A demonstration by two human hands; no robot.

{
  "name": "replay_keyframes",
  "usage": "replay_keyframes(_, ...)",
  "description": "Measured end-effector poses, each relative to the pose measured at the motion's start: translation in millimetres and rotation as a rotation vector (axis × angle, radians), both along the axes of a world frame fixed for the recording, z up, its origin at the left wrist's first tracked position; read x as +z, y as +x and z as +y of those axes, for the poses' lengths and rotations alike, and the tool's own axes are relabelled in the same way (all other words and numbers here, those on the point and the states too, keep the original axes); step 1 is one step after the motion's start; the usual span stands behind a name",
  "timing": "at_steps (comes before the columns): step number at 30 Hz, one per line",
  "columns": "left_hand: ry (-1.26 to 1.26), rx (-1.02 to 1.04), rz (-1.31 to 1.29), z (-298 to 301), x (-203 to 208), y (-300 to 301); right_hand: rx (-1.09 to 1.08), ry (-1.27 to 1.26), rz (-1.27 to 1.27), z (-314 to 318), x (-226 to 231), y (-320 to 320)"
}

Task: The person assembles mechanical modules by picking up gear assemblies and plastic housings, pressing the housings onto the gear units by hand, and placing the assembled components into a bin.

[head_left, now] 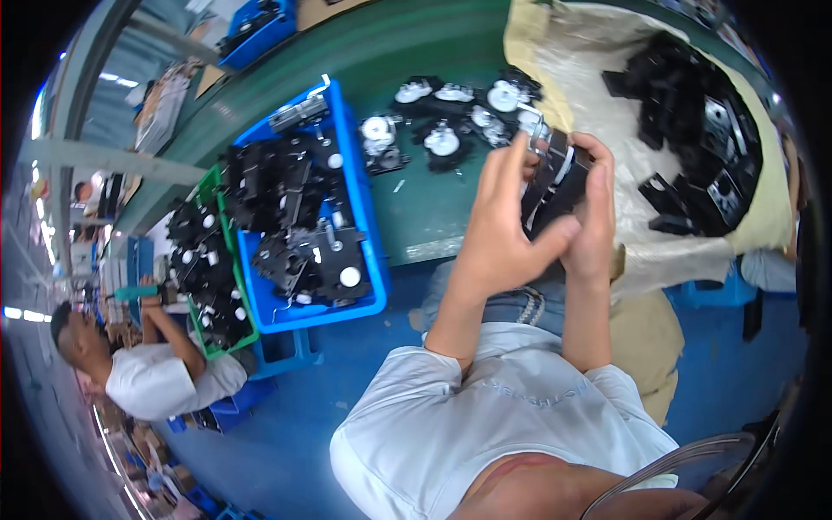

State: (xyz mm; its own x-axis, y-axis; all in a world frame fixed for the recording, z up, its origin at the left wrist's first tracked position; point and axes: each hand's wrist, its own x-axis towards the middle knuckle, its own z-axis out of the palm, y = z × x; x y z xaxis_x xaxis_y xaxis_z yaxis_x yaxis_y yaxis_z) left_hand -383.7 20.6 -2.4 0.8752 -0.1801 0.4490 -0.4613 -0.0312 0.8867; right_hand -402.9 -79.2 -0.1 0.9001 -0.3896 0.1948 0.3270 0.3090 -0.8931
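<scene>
Between my two hands, above the near edge of the green table, is a black plastic mechanical part with a metal bracket at its upper end. My left hand grips it from the left, fingers reaching up by the bracket and thumb across the lower side. From the right, my right hand wraps its fingers and thumb around the same part. Just beyond my hands lie several black assemblies with white gears on the table. The palms hide some of the held part.
A blue bin full of black parts stands to the left, a green bin beyond it. At right, black parts lie on a pale plastic sack. A co-worker at far left holds a green power tool.
</scene>
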Motion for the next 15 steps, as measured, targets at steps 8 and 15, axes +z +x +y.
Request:
replay_keyframes(8, 0.290, 0.143, -0.091, 53.1, 26.6, -33.4, 0.090, 0.041, -0.129, 27.2, 14.4, -2.5)
replay_keyframes(15, 0.287, 0.309, -0.157, 91.2, 2.2, -68.0, 0.389, 0.077, -0.225, 69.8, -13.9, 0.0)
